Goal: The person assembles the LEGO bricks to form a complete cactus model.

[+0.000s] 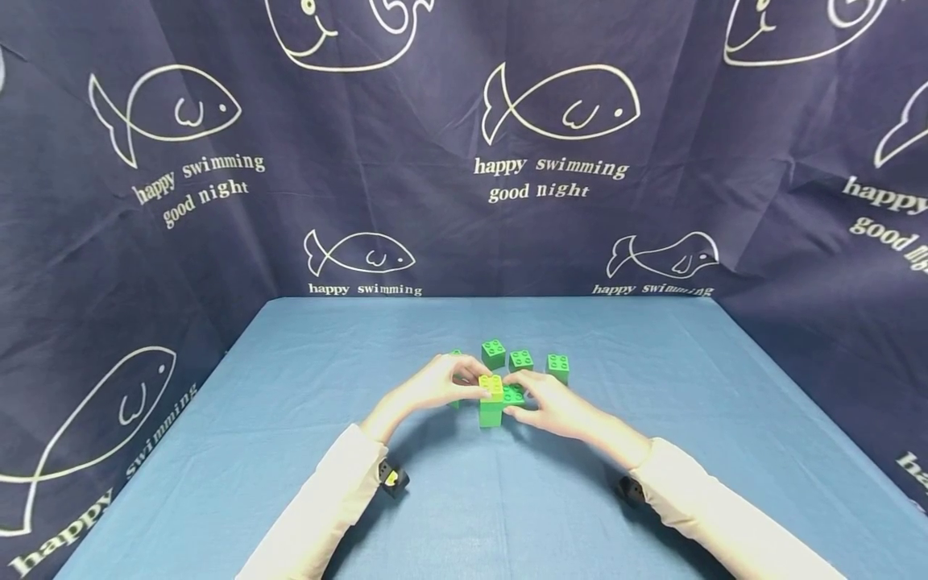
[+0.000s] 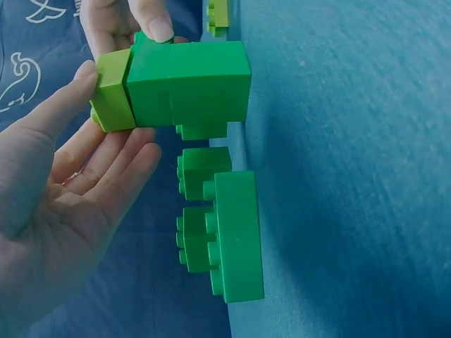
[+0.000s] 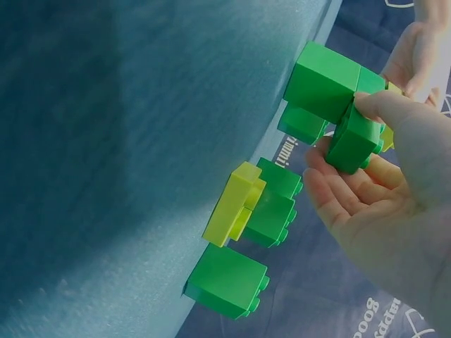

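A small stack of toy building bricks stands upright on the table between both hands. Its lower part is green [image 1: 490,415], and a yellow-green brick [image 1: 490,388] sits on top. My left hand [image 1: 445,382] pinches this yellow-green brick between thumb and fingers, its other fingers spread in the left wrist view. On the stack's right side, my right hand [image 1: 557,407] holds a green brick [image 3: 352,141] between thumb and fingers, against the upper part of the stack. Whether that brick is joined to the stack I cannot tell.
Several loose green bricks [image 1: 493,353] stand behind the hands on the blue cloth-covered table [image 1: 326,346]. A long green brick [image 2: 239,236] is beside the left hand, partly hidden in the head view. A flat yellow brick [image 3: 231,204] lies on the right. A dark curtain [image 1: 435,177] hangs behind.
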Action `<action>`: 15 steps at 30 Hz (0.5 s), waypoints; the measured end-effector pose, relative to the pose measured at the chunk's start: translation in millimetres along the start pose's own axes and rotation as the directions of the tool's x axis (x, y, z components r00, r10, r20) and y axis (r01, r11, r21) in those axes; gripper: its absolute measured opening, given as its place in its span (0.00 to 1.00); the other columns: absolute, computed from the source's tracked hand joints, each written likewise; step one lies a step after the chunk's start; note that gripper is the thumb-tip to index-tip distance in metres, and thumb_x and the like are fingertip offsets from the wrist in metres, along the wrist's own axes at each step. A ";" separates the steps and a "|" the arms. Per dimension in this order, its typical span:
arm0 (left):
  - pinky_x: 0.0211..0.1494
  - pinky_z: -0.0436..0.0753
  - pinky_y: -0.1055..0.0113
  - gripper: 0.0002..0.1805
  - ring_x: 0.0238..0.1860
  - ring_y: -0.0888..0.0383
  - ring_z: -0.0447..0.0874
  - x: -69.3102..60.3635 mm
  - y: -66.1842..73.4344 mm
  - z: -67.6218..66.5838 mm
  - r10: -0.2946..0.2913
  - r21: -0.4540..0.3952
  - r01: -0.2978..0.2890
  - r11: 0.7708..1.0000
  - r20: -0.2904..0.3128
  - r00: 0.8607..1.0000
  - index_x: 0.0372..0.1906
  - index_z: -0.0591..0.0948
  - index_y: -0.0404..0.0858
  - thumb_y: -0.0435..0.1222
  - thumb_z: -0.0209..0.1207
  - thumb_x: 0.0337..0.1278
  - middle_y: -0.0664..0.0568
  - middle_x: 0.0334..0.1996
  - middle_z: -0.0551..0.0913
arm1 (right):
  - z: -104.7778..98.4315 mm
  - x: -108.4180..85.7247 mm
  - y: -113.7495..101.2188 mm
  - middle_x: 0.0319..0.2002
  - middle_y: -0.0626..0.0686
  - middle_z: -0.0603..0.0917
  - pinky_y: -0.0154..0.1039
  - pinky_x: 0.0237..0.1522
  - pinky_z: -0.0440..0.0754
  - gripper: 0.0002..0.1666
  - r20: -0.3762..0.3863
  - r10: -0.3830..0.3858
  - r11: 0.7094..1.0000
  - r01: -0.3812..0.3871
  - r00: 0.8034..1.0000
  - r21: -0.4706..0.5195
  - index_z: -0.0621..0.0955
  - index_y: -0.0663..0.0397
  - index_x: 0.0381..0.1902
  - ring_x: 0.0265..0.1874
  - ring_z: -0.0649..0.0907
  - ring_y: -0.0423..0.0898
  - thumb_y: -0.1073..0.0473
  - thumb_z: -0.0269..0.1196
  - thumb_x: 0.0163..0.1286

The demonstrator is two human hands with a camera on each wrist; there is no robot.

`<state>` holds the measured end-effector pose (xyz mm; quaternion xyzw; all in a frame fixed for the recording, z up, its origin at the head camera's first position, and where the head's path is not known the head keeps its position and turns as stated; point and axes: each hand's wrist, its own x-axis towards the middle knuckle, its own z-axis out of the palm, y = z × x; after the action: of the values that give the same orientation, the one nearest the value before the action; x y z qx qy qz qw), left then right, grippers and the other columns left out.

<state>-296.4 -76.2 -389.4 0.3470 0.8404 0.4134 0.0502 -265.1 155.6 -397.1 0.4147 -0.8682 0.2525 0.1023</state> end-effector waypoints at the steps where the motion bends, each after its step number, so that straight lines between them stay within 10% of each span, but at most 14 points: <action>1: 0.45 0.81 0.75 0.16 0.40 0.60 0.84 0.2 -0.2 0.1 0.003 0.001 -0.003 1.000 -0.002 1.000 0.44 0.82 0.40 0.40 0.67 0.50 0.51 0.38 0.86 | 0.2 0.2 0.3 0.44 0.58 0.83 0.41 0.44 0.82 0.21 0.000 0.001 1.000 -0.001 1.000 -0.001 0.76 0.64 0.49 0.40 0.82 0.47 0.61 0.66 0.59; 15: 0.45 0.82 0.76 0.15 0.39 0.60 0.83 -1.7 3.0 2.4 0.011 -0.014 -0.012 1.000 -0.020 1.000 0.44 0.82 0.37 0.36 0.68 0.49 0.48 0.39 0.85 | 1.2 0.4 2.8 0.44 0.57 0.83 0.42 0.46 0.81 0.21 0.003 -0.003 1.000 0.003 1.000 0.005 0.76 0.63 0.49 0.42 0.82 0.48 0.62 0.66 0.59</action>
<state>-292.6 -74.4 -389.1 0.3474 0.8359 0.4229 0.0420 -267.4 156.2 -399.0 0.4166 -0.8671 0.2542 0.1003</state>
